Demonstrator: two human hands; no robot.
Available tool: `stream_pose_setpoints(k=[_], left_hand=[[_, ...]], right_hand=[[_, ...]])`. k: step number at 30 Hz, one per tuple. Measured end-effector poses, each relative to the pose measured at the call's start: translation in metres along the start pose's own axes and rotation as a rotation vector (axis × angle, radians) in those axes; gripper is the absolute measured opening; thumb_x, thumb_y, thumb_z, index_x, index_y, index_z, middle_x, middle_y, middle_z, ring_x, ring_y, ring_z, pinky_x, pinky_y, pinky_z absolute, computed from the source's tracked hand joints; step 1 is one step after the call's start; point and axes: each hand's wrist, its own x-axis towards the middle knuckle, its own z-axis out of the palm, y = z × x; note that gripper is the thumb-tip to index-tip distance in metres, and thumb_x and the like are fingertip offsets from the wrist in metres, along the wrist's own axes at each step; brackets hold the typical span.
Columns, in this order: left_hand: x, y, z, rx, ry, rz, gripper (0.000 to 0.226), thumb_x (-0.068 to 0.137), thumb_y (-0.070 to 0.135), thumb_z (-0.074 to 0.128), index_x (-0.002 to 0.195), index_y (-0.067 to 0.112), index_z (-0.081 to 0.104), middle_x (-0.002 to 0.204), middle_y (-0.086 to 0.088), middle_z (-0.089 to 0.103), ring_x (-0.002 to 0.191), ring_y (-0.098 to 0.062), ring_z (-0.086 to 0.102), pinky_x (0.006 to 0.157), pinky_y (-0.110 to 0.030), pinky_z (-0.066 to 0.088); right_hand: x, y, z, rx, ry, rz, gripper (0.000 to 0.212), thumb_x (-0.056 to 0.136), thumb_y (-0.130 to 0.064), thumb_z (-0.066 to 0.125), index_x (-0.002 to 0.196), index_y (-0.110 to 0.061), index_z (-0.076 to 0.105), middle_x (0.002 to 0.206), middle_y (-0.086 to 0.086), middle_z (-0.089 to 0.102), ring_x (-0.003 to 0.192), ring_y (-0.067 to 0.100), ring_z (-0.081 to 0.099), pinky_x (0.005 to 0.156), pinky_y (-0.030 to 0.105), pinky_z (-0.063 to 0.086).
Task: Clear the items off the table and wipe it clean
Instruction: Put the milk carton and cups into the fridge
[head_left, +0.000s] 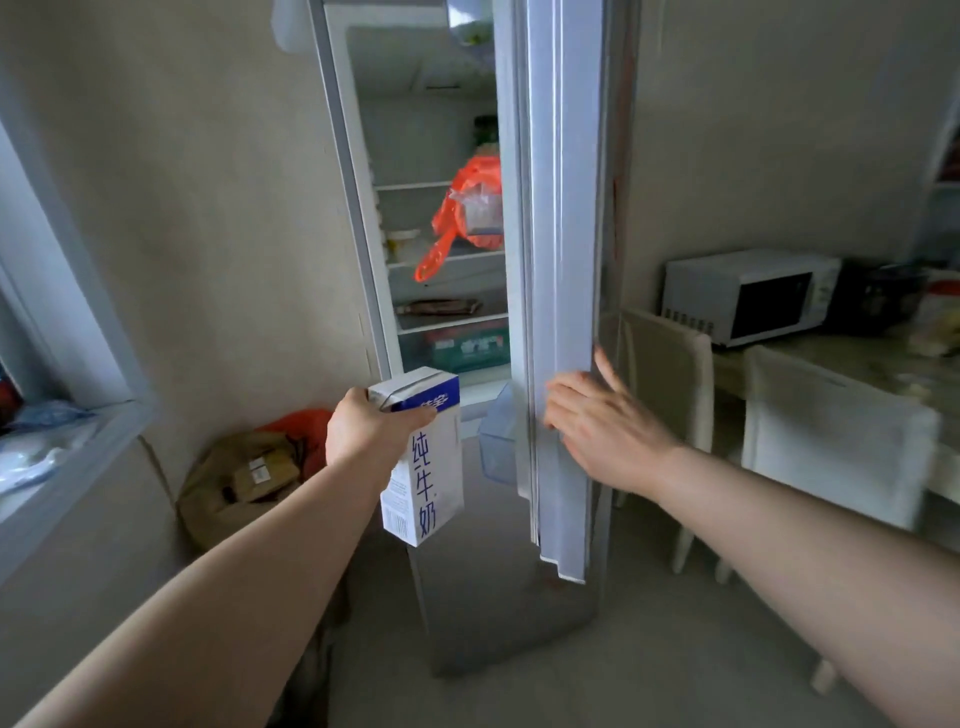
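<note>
The left hand (363, 431) grips a white-and-blue milk carton (423, 467) by its top, holding it upright in the air just before the open fridge (358, 208) (an orange plastic bag (467, 208) sits on a middle shelf). The right hand (597, 421), fingers straight, rests against the edge of the fridge door (563, 260). A microwave (748, 296) stands on the tabletop (857, 358) at right.

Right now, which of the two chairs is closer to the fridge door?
The chair just beyond the fridge door, by the right hand; the other chair stands farther right along the table.
</note>
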Motion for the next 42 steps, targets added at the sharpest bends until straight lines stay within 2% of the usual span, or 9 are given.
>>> stream_pose_setpoints(k=[9,15,19,24,27,31,37,40,42], left_hand=[[-0.02,0.035,0.035,0.006,-0.11,0.07,0.053,0.064,0.043,0.086,0.09,0.016,0.047,0.084,-0.005,0.068,0.072,-0.023,0.068,0.068,-0.043,0.06],[-0.03,0.046,0.056,-0.019,-0.155,0.105,0.052,0.061,0.042,0.087,0.089,0.017,0.051,0.083,0.0,0.068,0.071,-0.02,0.067,0.072,-0.043,0.06],[-0.031,0.055,0.068,-0.048,-0.169,0.133,0.052,0.056,0.043,0.088,0.081,0.02,0.049,0.082,0.0,0.069,0.072,-0.022,0.069,0.072,-0.045,0.06],[-0.024,0.07,0.077,-0.084,-0.181,0.166,0.052,0.057,0.04,0.088,0.076,0.02,0.044,0.079,-0.001,0.07,0.072,-0.023,0.069,0.071,-0.047,0.06],[-0.013,0.08,0.085,-0.134,-0.176,0.193,0.05,0.056,0.036,0.088,0.077,0.017,0.047,0.078,-0.001,0.069,0.072,-0.023,0.069,0.069,-0.046,0.06],[0.008,0.096,0.105,-0.232,-0.186,0.215,0.044,0.059,0.032,0.088,0.08,0.017,0.052,0.078,0.002,0.069,0.069,-0.017,0.068,0.068,-0.041,0.06],[0.042,0.128,0.147,-0.365,-0.262,0.297,0.044,0.06,0.029,0.088,0.076,0.019,0.049,0.081,0.001,0.067,0.069,-0.015,0.066,0.06,-0.031,0.055],[0.055,0.145,0.175,-0.416,-0.338,0.323,0.044,0.056,0.029,0.09,0.078,0.019,0.053,0.081,0.002,0.068,0.073,-0.018,0.068,0.068,-0.04,0.06],[0.063,0.154,0.199,-0.429,-0.394,0.337,0.044,0.055,0.028,0.091,0.076,0.02,0.053,0.076,0.003,0.066,0.071,-0.018,0.067,0.069,-0.043,0.06]], right_hand=[[-0.057,0.032,-0.016,-0.052,-0.073,0.17,0.023,0.063,-0.001,0.069,0.079,-0.017,0.065,0.087,0.003,0.06,0.106,0.025,0.058,0.106,0.06,0.023],[-0.085,0.045,-0.028,-0.139,-0.13,0.317,0.022,0.061,-0.002,0.061,0.076,-0.017,0.063,0.082,0.002,0.057,0.1,0.025,0.059,0.108,0.059,0.016],[-0.089,0.048,-0.035,-0.17,-0.105,0.406,0.024,0.059,-0.003,0.063,0.073,-0.022,0.062,0.077,-0.004,0.056,0.085,0.022,0.056,0.087,0.045,0.033],[-0.076,0.046,-0.029,-0.087,-0.07,0.331,0.021,0.065,-0.007,0.053,0.075,-0.022,0.064,0.075,-0.003,0.059,0.074,0.023,0.058,0.062,0.034,0.039],[-0.065,0.042,-0.015,0.003,-0.21,0.411,0.024,0.065,-0.005,0.066,0.084,-0.02,0.069,0.082,-0.001,0.064,0.08,0.023,0.063,0.059,0.032,0.048],[-0.055,0.043,0.007,0.122,-0.558,0.577,0.038,0.08,-0.008,0.048,0.114,-0.017,0.061,0.112,0.002,0.059,0.108,0.026,0.057,0.08,0.037,0.049],[-0.045,0.062,0.048,0.149,-0.793,0.708,0.022,0.093,-0.024,0.046,0.1,-0.012,0.063,0.103,0.007,0.062,0.099,0.028,0.06,0.076,0.031,0.045],[-0.038,0.07,0.066,0.2,-0.835,0.776,0.031,0.095,-0.028,0.043,0.068,-0.014,0.046,0.069,0.001,0.044,0.078,0.025,0.049,0.068,0.027,0.036],[-0.033,0.075,0.076,0.183,-0.846,0.844,0.036,0.094,-0.022,0.045,0.06,-0.015,0.038,0.062,-0.002,0.036,0.075,0.024,0.047,0.068,0.026,0.035]])
